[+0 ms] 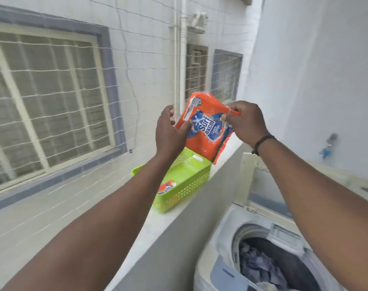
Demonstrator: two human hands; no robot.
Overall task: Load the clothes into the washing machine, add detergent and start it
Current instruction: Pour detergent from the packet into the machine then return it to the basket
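The orange detergent pouch (206, 127) is held up in the air above the far end of the green basket (185, 181), between both hands, probably so that it can be opened before the powder goes into the washing machine (260, 255). The right hand (245, 122) pinches the upper right corner of the pouch between thumb and fingers, near a small orange strip that may be a torn edge or a clip; I cannot tell which. The left hand (170, 131) steadies the left edge: its thumb presses on the front of the pouch, while the other fingers are loosely curved and seem to lie beside or behind it.

The pouch is a thin, glossy plastic film, soft and a little crumpled, with a blue and white label. It hangs tilted, so it will bend easily and could spill if it is opened carelessly.

The basket is a stiff plastic box with many small holes in its walls and a handle slot. It stands on the flat top of the white parapet ledge (157, 225), left of the machine. A second small orange sachet (166, 186) lies inside it.

The machine is near and to the right, with its lid (267, 185) raised. Bluish crumpled clothes (260, 267) already lie in the round drum, so the loading looks done. A net (63, 91) of thin cord covers the opening on the left.
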